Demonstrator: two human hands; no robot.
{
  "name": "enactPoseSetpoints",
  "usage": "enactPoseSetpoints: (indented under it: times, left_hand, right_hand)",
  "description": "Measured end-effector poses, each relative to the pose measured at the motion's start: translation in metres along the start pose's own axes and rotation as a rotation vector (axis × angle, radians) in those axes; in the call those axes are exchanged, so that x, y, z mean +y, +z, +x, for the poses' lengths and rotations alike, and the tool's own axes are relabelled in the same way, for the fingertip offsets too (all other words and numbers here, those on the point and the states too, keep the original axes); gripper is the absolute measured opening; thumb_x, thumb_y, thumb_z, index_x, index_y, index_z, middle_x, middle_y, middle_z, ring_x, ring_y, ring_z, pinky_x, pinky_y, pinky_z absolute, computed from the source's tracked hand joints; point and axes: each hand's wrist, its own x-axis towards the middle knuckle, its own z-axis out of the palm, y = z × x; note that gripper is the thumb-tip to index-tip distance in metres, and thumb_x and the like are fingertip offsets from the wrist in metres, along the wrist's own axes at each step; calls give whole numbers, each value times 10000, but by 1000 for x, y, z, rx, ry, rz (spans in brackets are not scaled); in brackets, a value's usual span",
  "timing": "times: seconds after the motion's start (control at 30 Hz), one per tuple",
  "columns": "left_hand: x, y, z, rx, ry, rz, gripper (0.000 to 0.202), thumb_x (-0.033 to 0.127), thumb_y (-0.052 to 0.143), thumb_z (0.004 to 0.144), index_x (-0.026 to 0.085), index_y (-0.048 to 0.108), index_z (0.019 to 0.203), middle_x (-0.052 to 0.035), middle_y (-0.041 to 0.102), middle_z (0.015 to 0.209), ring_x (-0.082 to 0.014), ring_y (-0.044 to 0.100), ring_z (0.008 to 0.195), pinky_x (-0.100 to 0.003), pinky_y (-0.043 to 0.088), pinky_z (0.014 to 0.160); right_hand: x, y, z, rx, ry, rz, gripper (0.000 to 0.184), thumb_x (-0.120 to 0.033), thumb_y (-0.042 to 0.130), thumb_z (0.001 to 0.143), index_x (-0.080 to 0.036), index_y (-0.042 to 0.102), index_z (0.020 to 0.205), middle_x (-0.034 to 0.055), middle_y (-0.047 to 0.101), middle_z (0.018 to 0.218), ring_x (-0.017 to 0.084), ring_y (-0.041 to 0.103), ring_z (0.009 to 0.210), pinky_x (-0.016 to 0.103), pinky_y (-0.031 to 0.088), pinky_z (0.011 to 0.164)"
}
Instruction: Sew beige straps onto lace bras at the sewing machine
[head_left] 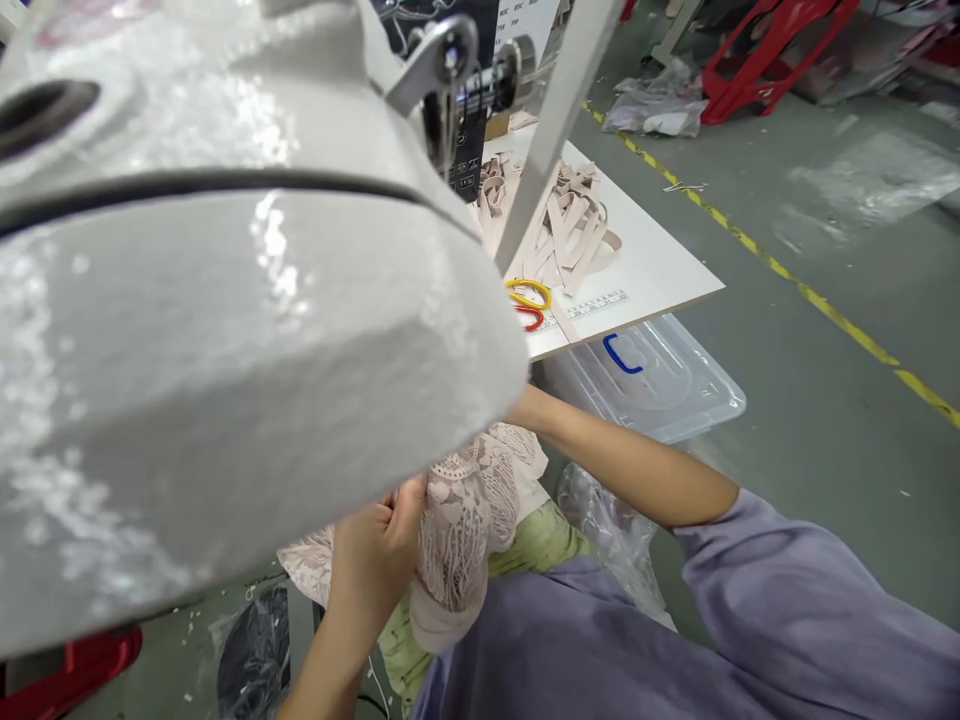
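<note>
The pale head of a sewing machine [247,330] fills the left and middle of the view and covers much of the work. Below its edge my left hand [386,535] is closed on a beige lace garment [456,520], whose gathered folds hang down over my lap. Part of the lace also shows to the left of my wrist. My right hand [525,408] reaches in from the right beside the lace. Only its wrist end shows; its fingers are hidden behind the machine head, so their grip cannot be seen.
Beige fabric strips [574,220], scissors with yellow and red handles [531,294] and a ruler [600,304] lie on the white table [660,265]. A clear plastic bin lid [675,385] sits beneath its edge. Beyond stands a red stool [772,60].
</note>
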Motion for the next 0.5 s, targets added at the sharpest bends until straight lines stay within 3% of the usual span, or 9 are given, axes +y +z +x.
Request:
enactPoseSetpoints:
  times: [0.5]
  left_hand:
    - [-2, 2, -3, 9, -21, -52, 316, 415, 560, 923, 246, 762, 1099, -29, 744, 697, -237, 708, 699, -287, 519, 540]
  right_hand:
    - [19, 5, 10, -6, -36, 29, 134, -106, 635, 771, -183, 553, 697, 34, 596, 921, 171, 550, 805, 336, 508, 785]
